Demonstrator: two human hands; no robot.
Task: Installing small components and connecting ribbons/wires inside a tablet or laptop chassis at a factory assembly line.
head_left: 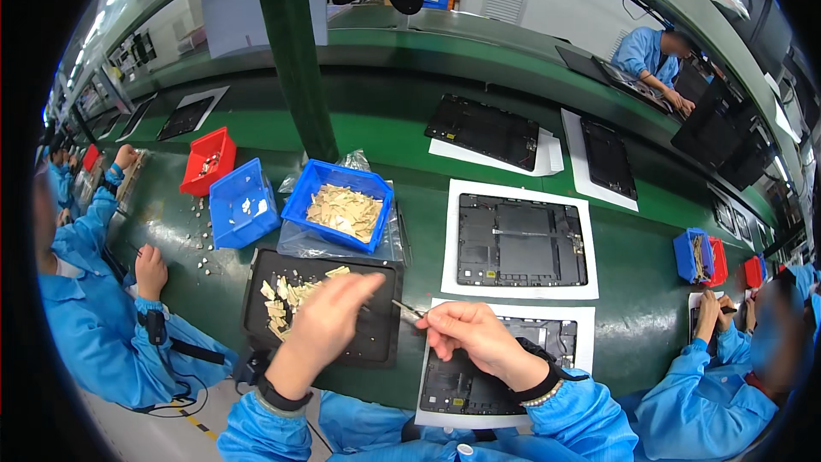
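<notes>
My right hand (472, 335) is closed in a pinch around thin metal tweezers (408, 309), whose tips point left. Beneath it lies a dark device panel (479, 381) on a white sheet, partly covered by my hand and sleeve. My left hand (329, 318) hovers over the right part of a black tray (376, 346), its fingers stretched toward the tweezers, with no held thing visible. Small beige pieces (278, 308) are scattered in that tray, some hidden behind my left hand.
Behind the tray stand a blue bin (380, 214) of beige pieces (344, 211), another blue bin (224, 214) and a red bin (193, 173). Further dark panels (522, 248) lie on white sheets. A green post (295, 51) rises behind. Co-workers sit left (94, 291) and right (701, 402).
</notes>
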